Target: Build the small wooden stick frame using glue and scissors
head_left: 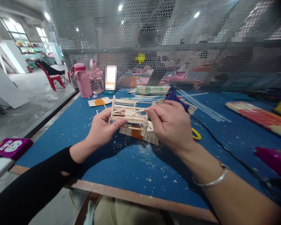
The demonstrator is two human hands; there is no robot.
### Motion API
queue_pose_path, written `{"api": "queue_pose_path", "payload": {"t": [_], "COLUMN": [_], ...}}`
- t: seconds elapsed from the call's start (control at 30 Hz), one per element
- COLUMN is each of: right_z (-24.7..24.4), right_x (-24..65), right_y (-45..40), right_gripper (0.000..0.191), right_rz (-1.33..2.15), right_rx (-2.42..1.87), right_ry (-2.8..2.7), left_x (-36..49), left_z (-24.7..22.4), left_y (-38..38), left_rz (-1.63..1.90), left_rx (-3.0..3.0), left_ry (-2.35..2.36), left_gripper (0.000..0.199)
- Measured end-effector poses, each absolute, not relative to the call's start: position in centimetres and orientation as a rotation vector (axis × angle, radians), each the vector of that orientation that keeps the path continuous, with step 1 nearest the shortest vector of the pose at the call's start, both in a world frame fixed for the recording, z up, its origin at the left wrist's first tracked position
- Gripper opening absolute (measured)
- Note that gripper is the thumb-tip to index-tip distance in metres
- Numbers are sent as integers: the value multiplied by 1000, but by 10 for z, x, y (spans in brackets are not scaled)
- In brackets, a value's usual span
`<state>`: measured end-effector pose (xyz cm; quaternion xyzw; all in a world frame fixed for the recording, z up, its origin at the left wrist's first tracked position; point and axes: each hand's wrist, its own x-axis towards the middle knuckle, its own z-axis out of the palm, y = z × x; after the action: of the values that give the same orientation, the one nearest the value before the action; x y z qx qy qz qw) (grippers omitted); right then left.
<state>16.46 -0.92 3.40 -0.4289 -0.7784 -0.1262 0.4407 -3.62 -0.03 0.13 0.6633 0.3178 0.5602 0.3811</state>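
A small frame model of pale wooden sticks point(128, 118) is held up above the blue table. My left hand point(99, 128) grips its left end, thumb along the lower front bar and fingers behind. At the model's upper right corner, my right hand point(170, 123) pinches with thumb and forefinger; whether a separate stick is in that pinch cannot be made out. Just behind the right hand is a blue glue gun point(172, 92), partly hidden by it. Beneath the model lies a piece of printed cardboard point(137, 132) with loose sticks by it.
Bundled sticks point(152, 90) and clear glue sticks point(203, 106) lie toward the back. A pink jug point(83, 81) and bottle point(96, 78) stand back left. A black cable point(215, 145) crosses the right side, near a red stick package point(259, 117). Perforated mesh point(89, 34) rises behind the table.
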Motion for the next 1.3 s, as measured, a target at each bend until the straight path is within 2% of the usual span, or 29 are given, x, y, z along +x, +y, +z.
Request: {"api": "queue_pose_path", "payload": {"t": [0.13,0.27,0.4,0.5,0.6,0.73,0.97,1.17,1.3], "right_z": [39,40,34,30,31,37,40,40,36], "right_x": [170,173,178,183,183,176,175,175,174], "right_y": [-7,-5,0,4,3,-6,-11,-9,-7], "right_gripper": [33,33,33,25,13,12,17,20,11], "right_rz": [-519,-572,-538,-461,-506,-685,-796,-740,-453], "right_rx": [-1115,-1106,-1128,-1154,-966,-780,-842,-848,-844], "right_ry": [-2091,-2172,-1949,-1726,-1720,-1895,-2004,-2141,-2120], "left_x": [-38,-38,-38,-37,-37,-38,-37,-38,-38], "left_z": [-1,-2,-2,-2,-2,-3,-5,-5,-4], "left_y": [1,3,3,4,5,6,4,4,4], "left_rz": [1430,1427,1458,1497,1513,1543,1526,1522,1540], "left_rx": [1761,1788,1720,1665,1638,1728,1856,1917,1993], "left_ry": [825,837,839,848,842,872,863,846,834], "left_gripper": [24,24,25,25,24,23,23,21,20]}}
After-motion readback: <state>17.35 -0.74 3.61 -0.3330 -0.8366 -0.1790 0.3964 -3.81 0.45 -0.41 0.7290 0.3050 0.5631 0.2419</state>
